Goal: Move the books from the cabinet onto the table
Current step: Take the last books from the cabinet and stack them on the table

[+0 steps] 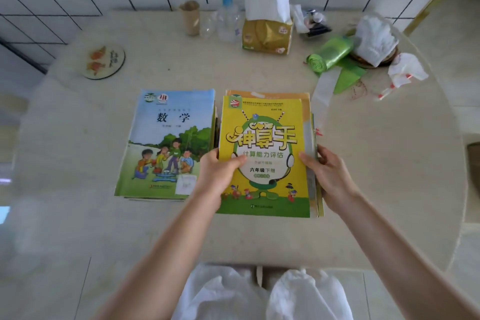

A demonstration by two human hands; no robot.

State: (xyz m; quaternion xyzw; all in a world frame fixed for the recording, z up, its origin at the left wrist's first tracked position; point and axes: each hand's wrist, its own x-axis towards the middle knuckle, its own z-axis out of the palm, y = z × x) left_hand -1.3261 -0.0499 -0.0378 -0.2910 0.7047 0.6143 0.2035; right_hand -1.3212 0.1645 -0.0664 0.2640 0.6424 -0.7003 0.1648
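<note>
While gripped at both side edges, yellow book stack (265, 153) lies on tabletop (376, 163). Left hand (218, 173) and right hand (331, 176) clasping it, thumbs on cover. Just left: blue maths book stack (166, 143).

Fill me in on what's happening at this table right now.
A person is holding a stack of books topped by a yellow workbook on the table. The left hand grips its left edge, thumb on the cover, and the right hand grips its right edge. Just to its left lies a second pile topped by a blue maths textbook. A tissue box, a clear bottle and green bags sit toward the back.
</note>
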